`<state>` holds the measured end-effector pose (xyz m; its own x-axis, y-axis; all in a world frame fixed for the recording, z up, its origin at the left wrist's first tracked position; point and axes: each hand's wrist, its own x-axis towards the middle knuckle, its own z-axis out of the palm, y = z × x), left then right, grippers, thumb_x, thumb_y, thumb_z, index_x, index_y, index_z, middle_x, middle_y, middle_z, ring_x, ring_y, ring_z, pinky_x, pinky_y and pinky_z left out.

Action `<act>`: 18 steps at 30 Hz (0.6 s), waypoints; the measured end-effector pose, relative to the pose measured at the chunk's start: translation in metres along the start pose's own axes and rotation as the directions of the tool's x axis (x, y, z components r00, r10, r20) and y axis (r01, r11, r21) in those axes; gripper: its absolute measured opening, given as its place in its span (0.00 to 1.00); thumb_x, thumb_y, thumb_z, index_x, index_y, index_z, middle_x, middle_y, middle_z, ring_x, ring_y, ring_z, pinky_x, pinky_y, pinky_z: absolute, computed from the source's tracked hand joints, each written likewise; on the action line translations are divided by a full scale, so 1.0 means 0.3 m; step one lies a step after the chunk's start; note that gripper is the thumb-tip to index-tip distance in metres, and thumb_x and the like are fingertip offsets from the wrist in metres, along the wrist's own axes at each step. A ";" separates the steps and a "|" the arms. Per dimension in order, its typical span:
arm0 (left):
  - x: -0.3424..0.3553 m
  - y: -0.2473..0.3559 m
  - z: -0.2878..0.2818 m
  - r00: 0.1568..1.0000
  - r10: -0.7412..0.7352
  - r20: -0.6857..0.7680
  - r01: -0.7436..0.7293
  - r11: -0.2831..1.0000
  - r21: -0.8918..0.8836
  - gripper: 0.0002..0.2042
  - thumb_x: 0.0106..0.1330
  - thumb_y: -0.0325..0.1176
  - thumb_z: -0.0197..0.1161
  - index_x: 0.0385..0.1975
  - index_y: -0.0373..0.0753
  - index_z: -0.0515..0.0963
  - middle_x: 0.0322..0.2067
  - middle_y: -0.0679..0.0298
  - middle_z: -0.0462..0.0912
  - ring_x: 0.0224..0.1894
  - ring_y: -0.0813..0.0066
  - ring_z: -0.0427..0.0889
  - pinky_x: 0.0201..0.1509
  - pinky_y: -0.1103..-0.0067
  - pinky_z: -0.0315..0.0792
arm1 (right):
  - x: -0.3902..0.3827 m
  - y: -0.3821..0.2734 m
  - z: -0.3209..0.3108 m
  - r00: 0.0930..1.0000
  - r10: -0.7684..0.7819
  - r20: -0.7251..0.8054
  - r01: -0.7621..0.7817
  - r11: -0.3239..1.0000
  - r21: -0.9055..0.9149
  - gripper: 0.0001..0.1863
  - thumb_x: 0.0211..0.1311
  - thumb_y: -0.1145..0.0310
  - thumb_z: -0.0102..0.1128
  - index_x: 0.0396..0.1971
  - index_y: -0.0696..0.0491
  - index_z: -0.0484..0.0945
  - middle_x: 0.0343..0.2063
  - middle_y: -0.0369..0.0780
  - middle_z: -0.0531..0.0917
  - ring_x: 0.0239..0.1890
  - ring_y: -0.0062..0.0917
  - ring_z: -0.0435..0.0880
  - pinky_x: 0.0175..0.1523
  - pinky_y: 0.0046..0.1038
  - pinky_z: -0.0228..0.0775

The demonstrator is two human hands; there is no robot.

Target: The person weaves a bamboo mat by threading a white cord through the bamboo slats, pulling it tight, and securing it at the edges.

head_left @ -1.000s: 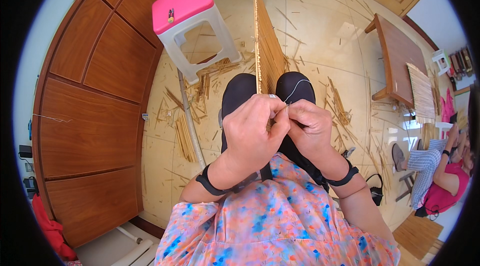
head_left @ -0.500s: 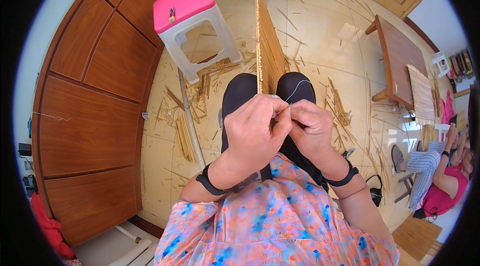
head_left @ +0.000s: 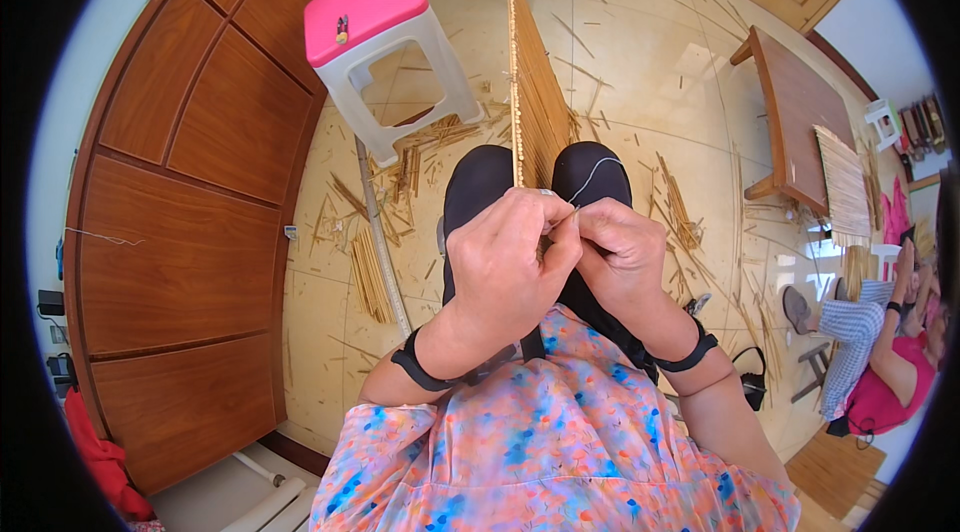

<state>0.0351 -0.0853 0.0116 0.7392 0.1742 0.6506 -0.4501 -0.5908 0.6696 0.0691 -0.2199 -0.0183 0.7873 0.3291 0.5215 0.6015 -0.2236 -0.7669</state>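
My left hand (head_left: 512,257) and my right hand (head_left: 622,247) meet above my knees, thumbs and forefingers pinched close together. Between their fingertips runs a thin grey cord (head_left: 603,163), whose loose part curves over my right knee. Just beyond the fingers stands a mat of straw-coloured sticks (head_left: 540,92), on edge between my knees and reaching away from me. Its near end comes right up to my left hand, which hides the corner. The exact spot where cord and fingers meet is too small to make out.
A pink-topped stool (head_left: 365,7) carries small pliers (head_left: 342,29). Loose sticks (head_left: 372,277) and a pole (head_left: 380,237) lie on the floor. Wooden cabinets (head_left: 185,232) line the left. At right are a low table (head_left: 800,122) and a seated person in pink (head_left: 890,382).
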 end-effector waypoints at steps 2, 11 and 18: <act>-0.001 0.001 0.001 1.000 -0.004 0.000 0.004 1.000 -0.005 0.07 0.47 0.18 0.65 0.24 0.36 0.75 0.20 0.61 0.76 0.19 0.68 0.76 0.21 0.78 0.70 | -0.001 0.000 -0.001 1.000 -0.005 -0.002 0.005 1.000 -0.009 0.06 0.47 0.82 0.66 0.26 0.57 0.81 0.23 0.40 0.82 0.22 0.27 0.82 0.27 0.22 0.72; -0.007 0.002 -0.015 0.997 -0.034 0.073 0.032 0.999 0.027 0.06 0.52 0.20 0.66 0.27 0.34 0.76 0.25 0.61 0.81 0.22 0.74 0.80 0.27 0.82 0.74 | -0.004 0.001 0.002 1.000 -0.002 -0.007 0.002 0.999 -0.037 0.06 0.48 0.81 0.66 0.27 0.55 0.82 0.23 0.39 0.82 0.22 0.27 0.82 0.26 0.23 0.73; -0.005 0.004 -0.007 0.997 -0.066 0.033 0.067 0.997 -0.039 0.06 0.51 0.20 0.65 0.25 0.36 0.75 0.23 0.59 0.78 0.22 0.66 0.79 0.25 0.76 0.72 | -0.003 -0.011 -0.002 1.000 0.026 0.001 -0.026 0.999 -0.031 0.05 0.48 0.80 0.67 0.27 0.55 0.82 0.23 0.39 0.82 0.22 0.27 0.82 0.26 0.23 0.72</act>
<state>0.0323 -0.0846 0.0122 0.7831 0.1869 0.5932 -0.4190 -0.5463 0.7253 0.0665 -0.2200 -0.0159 0.8025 0.3242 0.5009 0.5848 -0.2608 -0.7681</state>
